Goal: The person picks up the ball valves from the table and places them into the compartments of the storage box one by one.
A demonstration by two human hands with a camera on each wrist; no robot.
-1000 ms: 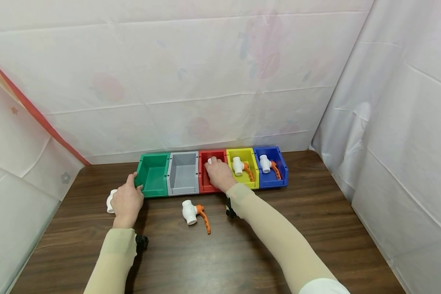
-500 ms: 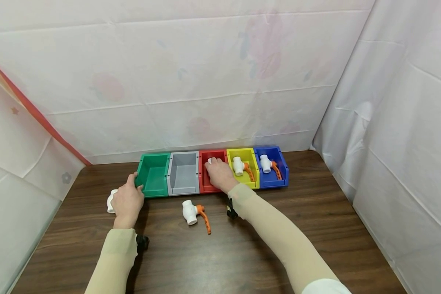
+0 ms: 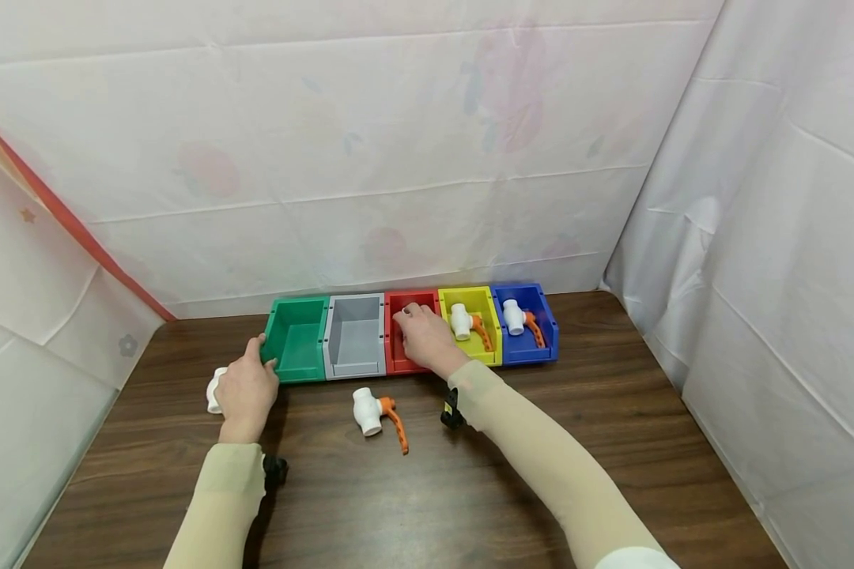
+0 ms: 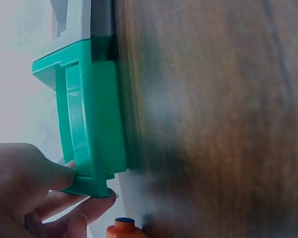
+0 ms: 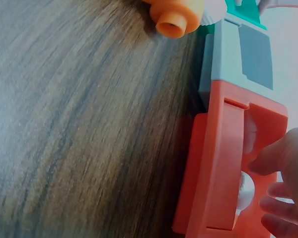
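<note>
Green bin (image 3: 299, 344): stood at the left end of the row, its near left corner pinched by the left hand (image 3: 247, 389), thumb over the rim, fingers against the outside.
Red bin (image 3: 402, 367): sat mid-row, with the right hand (image 3: 427, 338) reaching in over its near wall, fingers bent.
Red-bin valve (image 5: 246, 191): lay inside, white body partly hidden by the near wall, close by the right thumb and fingers; whether they gripped it or hung loose around it, I could not tell.
Grey bin (image 3: 357, 340): stood between green and red.
Yellow bin (image 3: 462, 351) and blue bin (image 3: 528, 356): each held a white ball valve, its orange lever pointing near and right.
Loose valves: one orange-levered valve (image 3: 367, 411) lay on the wooden table (image 3: 413, 506), near the grey and red bins; a half-hidden valve (image 3: 215, 391) lay just left of the left hand.
Bin risk: a pull at the green corner would probably have skewed that bin, perhaps its neighbours too.
Valve risk: bent fingers lifting away could have snagged the red-bin valve and left it crooked.
Knock risk: a leftward swing of the left hand might have rolled the half-hidden valve.
</note>
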